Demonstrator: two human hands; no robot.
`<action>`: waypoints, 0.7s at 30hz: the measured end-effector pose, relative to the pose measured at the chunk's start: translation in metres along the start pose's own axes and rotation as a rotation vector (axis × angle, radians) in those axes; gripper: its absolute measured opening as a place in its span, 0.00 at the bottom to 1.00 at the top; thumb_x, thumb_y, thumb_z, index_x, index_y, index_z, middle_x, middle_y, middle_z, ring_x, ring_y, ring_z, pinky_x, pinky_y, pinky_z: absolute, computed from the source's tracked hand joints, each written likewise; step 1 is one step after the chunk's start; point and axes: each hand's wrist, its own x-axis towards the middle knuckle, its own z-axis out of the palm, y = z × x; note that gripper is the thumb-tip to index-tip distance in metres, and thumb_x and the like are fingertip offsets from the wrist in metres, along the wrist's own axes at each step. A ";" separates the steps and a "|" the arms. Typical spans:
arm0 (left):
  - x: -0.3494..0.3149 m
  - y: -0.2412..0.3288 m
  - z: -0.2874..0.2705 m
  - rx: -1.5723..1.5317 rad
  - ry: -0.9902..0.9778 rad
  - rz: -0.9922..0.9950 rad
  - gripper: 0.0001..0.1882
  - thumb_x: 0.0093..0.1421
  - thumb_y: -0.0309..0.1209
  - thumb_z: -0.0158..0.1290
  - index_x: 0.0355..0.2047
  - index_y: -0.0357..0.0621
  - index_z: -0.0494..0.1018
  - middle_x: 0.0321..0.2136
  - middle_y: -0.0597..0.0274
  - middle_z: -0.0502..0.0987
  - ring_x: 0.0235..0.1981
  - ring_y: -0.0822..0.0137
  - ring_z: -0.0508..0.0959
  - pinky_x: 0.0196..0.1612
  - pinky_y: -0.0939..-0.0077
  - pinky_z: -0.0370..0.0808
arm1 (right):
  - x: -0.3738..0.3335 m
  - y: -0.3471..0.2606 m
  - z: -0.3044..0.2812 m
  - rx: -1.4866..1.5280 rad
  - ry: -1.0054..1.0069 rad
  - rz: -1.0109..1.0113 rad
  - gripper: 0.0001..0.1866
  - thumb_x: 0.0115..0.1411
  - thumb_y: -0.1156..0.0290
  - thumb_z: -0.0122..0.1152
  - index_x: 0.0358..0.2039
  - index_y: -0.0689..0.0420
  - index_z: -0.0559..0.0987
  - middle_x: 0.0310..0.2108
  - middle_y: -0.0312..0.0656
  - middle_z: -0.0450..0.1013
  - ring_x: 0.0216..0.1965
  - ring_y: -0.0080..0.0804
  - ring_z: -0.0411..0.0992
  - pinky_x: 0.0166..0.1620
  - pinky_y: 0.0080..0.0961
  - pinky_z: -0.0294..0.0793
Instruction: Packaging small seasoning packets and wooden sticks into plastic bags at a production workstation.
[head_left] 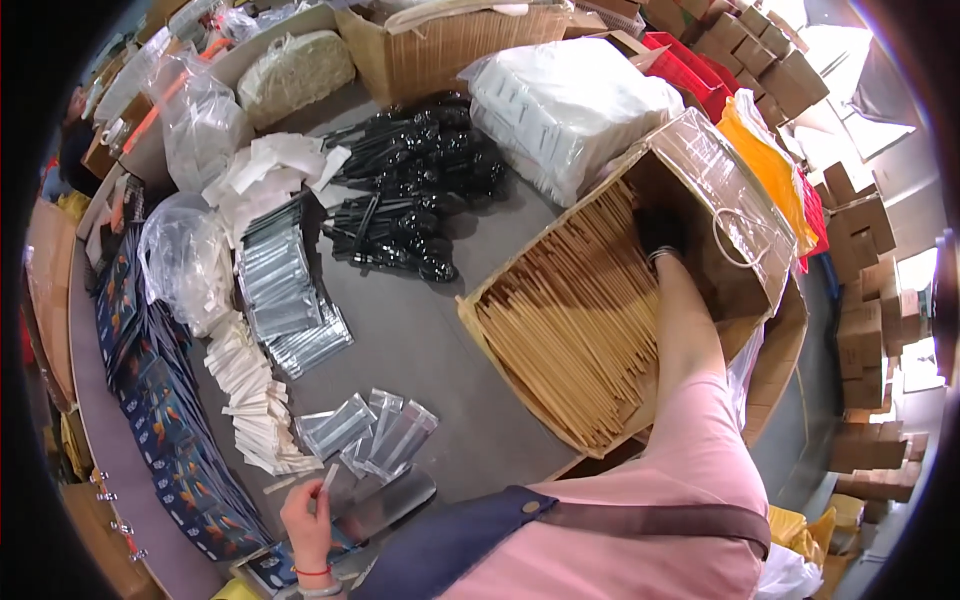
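My left hand [306, 522], bare with a red cord at the wrist, is closed at the near edge of the grey table. Between its thumb and fingers it pinches a small narrow white strip [331, 476]. Just beyond lie several flat clear plastic packets [408, 440], and to the left a row of narrow white packets [255, 400]. My right hand [662, 230], in a black glove, reaches into an open cardboard box [715, 170] at the far end of a heap of thin wooden sticks [570, 330]. Its fingers are dark and mostly hidden.
Dark blue printed packages [165, 430] stand in a long row at left. Bundled black plastic-wrapped utensils [410, 190], silvery packets [275, 270] and a large white wrapped bundle [565, 105] occupy the table farther back. A clear plastic bag [185, 255] lies by the row.
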 end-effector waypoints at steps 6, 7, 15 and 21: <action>0.002 -0.006 0.001 -0.061 0.003 0.014 0.07 0.58 0.22 0.56 0.37 0.34 0.77 0.28 0.52 0.79 0.30 0.61 0.79 0.38 0.71 0.74 | -0.031 -0.035 -0.051 0.106 -0.321 -0.340 0.32 0.65 0.41 0.40 0.44 0.56 0.80 0.43 0.56 0.77 0.44 0.54 0.76 0.50 0.49 0.73; 0.003 -0.005 0.003 -0.072 0.000 0.020 0.07 0.58 0.22 0.56 0.37 0.34 0.77 0.28 0.52 0.79 0.30 0.61 0.79 0.38 0.71 0.74 | -0.040 -0.042 -0.060 0.094 -0.318 -0.335 0.32 0.65 0.41 0.40 0.44 0.56 0.80 0.43 0.56 0.77 0.44 0.54 0.76 0.50 0.49 0.73; -0.006 -0.011 0.003 -0.124 0.043 0.113 0.07 0.57 0.22 0.56 0.37 0.37 0.77 0.28 0.52 0.78 0.30 0.56 0.79 0.36 0.68 0.74 | -0.121 -0.106 -0.120 0.381 -0.086 -0.060 0.34 0.63 0.39 0.46 0.37 0.62 0.81 0.39 0.62 0.76 0.42 0.57 0.76 0.48 0.49 0.74; -0.014 -0.014 -0.003 -0.156 0.033 0.092 0.07 0.58 0.22 0.56 0.37 0.37 0.77 0.27 0.53 0.77 0.29 0.57 0.78 0.35 0.69 0.73 | -0.169 -0.152 -0.184 0.248 -0.300 -0.021 0.34 0.61 0.40 0.51 0.45 0.63 0.78 0.46 0.58 0.74 0.49 0.54 0.73 0.51 0.49 0.72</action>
